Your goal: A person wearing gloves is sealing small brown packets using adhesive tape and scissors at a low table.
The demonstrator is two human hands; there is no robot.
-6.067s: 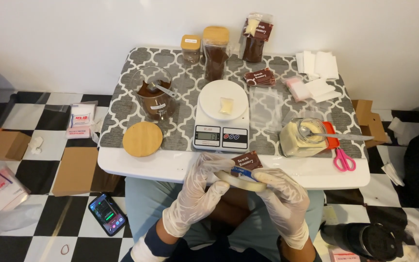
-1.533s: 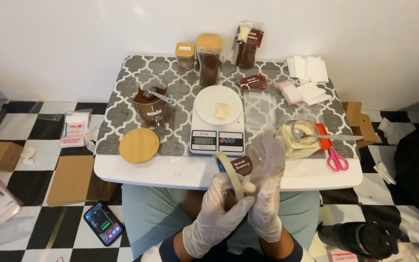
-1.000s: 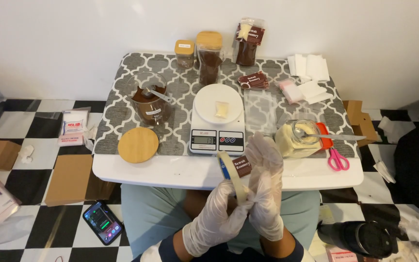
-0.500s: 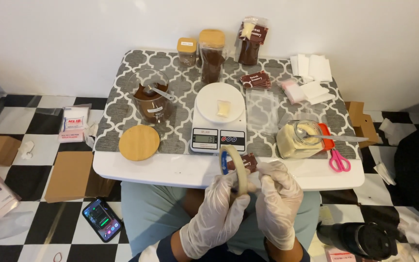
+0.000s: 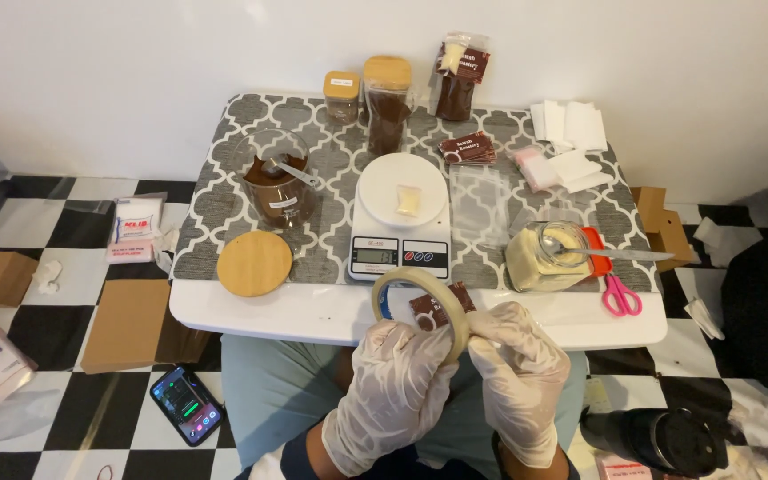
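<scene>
Low centre of frame, both gloved hands were on the tape roll [image 5: 421, 300], w/ a small brown label card [image 5: 436, 308] showing thru its hole. Left hand [image 5: 390, 392] had fingers curled shut round the roll's lower rim; right hand [image 5: 517, 378] pinched its right edge, prob at the loose tape end. Looked like the peel-a-strip step, so next move called for pulling tape free w/o dropping the card. Vs half a sec ago the roll had turned from edge-on to facing the cam. The digital scale [image 5: 400, 222] sat just above, a small pale sachet [image 5: 408, 201] on its pan.
</scene>
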